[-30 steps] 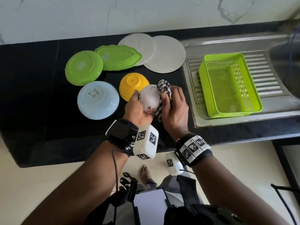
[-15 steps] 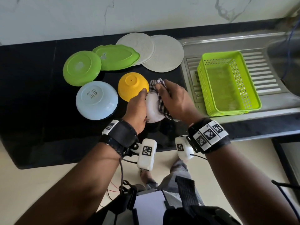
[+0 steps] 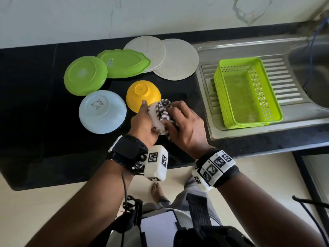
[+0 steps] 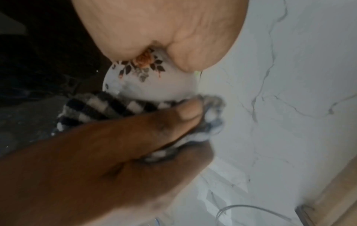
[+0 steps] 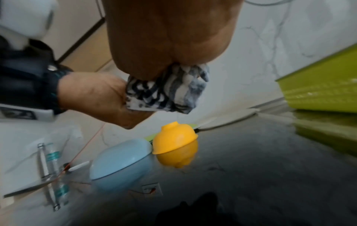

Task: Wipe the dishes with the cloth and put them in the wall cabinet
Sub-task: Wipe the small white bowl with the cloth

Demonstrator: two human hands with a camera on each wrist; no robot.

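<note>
Where marble wall meets black counter, dishes lie overturned.

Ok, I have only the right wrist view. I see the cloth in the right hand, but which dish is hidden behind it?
Observer: A small white bowl with a flower print; the left hand holds it.
Operator: Is any dish inside the green basket?
Observer: No, the head view shows it without dishes.
Operator: What lies further back?
Observer: A round green plate, an oval green plate and two overlapping white plates.
</note>
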